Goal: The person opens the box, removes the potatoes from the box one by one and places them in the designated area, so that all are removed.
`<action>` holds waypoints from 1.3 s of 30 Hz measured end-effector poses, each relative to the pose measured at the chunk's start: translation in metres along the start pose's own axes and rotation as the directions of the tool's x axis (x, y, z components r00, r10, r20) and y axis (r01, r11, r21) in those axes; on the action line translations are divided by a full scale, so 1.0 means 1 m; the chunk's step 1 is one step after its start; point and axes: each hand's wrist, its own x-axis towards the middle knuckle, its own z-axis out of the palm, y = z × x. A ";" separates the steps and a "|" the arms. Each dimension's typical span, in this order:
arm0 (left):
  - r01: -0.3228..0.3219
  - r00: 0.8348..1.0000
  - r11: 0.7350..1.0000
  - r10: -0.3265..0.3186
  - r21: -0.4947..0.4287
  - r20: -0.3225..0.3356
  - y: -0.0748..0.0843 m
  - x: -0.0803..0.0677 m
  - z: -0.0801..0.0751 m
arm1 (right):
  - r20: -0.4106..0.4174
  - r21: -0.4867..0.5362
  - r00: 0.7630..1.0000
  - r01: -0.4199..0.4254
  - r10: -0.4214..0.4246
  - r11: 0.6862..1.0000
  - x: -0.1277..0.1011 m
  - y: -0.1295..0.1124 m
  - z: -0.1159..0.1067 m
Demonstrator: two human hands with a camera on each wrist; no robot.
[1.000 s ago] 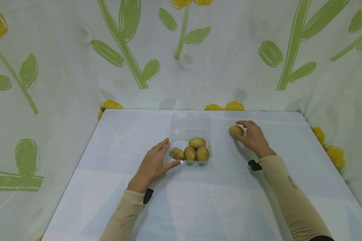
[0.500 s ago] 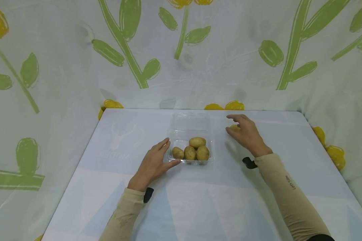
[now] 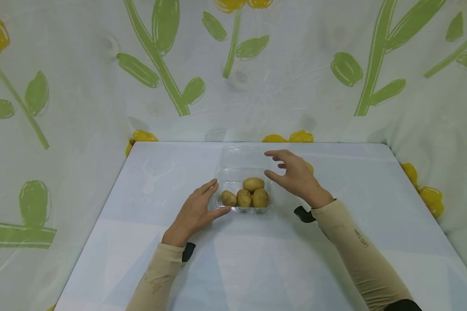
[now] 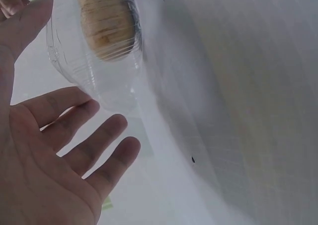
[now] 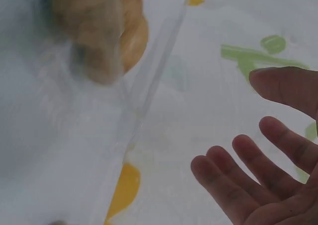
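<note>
Left hand [image 3: 194, 211], fingers spread flat on the counter [image 3: 257, 259], should brace the clear plastic clamshell box [image 3: 244, 196] of small brown potatoes [image 3: 244, 195] mid-counter, while the empty, loosely spread right hand [image 3: 295, 178] hovers toward its far-edge lid [image 3: 243, 157].

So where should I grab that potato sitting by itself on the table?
Probably from above, fingers and thumb across its short middle. The lone potato lies on its side on the table, free all round; the right hand hides most of it, open and empty.
</note>
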 end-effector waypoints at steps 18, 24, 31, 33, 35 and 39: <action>-0.011 1.000 0.999 0.011 -0.045 0.018 -0.005 -0.001 -0.005 | 0.276 0.194 0.960 -0.020 -0.035 0.981 0.019 -0.034 0.051; -0.007 1.000 0.998 0.009 -0.061 0.022 -0.006 -0.002 -0.005 | 0.381 0.177 0.921 0.020 -0.088 0.984 0.022 -0.040 0.070; -0.046 0.999 0.998 0.046 -0.052 -0.003 -0.008 -0.001 -0.003 | 0.487 0.003 0.873 -0.008 0.006 1.000 0.022 -0.041 0.084; -0.040 0.999 0.998 0.041 -0.054 0.003 -0.008 -0.002 -0.004 | 0.498 -0.047 0.867 0.030 -0.003 0.998 0.022 -0.040 0.086; -0.038 0.999 0.998 0.038 -0.056 0.009 -0.007 -0.002 -0.004 | 0.505 -0.054 0.863 0.069 -0.032 0.996 0.022 -0.039 0.088; -0.033 0.999 0.998 0.034 -0.058 0.012 -0.008 -0.002 -0.005 | 0.514 -0.028 0.854 0.107 -0.078 0.994 0.024 -0.036 0.091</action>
